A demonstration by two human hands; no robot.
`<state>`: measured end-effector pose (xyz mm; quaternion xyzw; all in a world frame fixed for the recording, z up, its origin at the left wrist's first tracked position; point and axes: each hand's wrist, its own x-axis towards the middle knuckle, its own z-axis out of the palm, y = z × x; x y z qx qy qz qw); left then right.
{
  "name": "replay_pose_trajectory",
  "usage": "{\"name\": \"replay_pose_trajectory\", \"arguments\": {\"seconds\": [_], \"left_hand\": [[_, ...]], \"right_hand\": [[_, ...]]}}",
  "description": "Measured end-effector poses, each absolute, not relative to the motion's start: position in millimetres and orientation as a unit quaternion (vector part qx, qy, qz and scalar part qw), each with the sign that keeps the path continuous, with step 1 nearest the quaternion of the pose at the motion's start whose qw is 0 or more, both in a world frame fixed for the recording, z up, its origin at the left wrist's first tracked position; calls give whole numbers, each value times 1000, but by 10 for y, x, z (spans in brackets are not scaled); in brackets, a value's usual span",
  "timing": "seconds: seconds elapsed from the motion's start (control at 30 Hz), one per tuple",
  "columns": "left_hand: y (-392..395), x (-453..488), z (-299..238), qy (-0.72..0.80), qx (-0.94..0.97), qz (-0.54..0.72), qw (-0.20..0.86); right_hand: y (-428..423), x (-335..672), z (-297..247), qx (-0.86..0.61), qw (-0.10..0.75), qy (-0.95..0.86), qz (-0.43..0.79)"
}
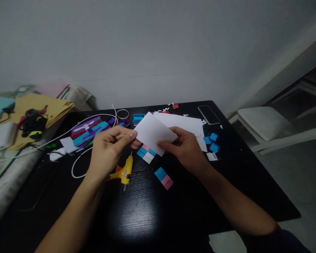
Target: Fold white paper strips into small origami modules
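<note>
Both my hands hold a white paper card (154, 133) above the black table (147, 211). My left hand (107, 149) pinches the card's left corner between thumb and fingers. My right hand (185, 149) grips its right edge, thumb on top. Under the card lies a small patch of blue, pink and white squares (146, 153). A blue and pink strip (163, 178) lies nearer to me. A yellow glue gun (123, 172) with an orange light rests on the table below my left hand.
A white sheet (184, 123), blue paper bits (212, 142), a phone (209, 114), a tape roll (122, 114), coloured paper strips (89, 131) and a white cable (76, 168) lie on the table. A cluttered bed (15, 130) is at left, a white chair (263, 121) at right.
</note>
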<state>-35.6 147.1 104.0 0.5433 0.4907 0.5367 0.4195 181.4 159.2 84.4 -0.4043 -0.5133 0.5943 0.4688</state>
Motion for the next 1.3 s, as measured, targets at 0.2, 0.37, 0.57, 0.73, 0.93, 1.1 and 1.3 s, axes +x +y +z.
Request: {"name": "replay_pose_trajectory", "arguments": {"seconds": [0.2, 0.37, 0.57, 0.73, 0.93, 1.1, 1.3], "left_hand": [[1442, -352, 1053, 479, 563, 518, 430], [1391, -281, 1074, 470, 652, 420, 420], [1377, -213, 1031, 462, 693, 380, 403], [1347, -178, 1003, 459, 708, 372, 388], [1380, -313, 1053, 473, 731, 327, 366], [1424, -415, 1097, 499, 693, 371, 363], [1406, -283, 1045, 469, 696, 368, 400]], "right_hand": [[1638, 1924, 912, -378, 335, -574, 644], [1618, 1939, 963, -370, 390, -605, 587], [1573, 1897, 915, -383, 378, -659, 525], [1547, 1861, 901, -395, 363, -668, 516], [1549, 1875, 937, -422, 388, -652, 497], [1618, 1961, 942, -439, 420, -637, 476], [1601, 1888, 855, -414, 405, -627, 520]]}}
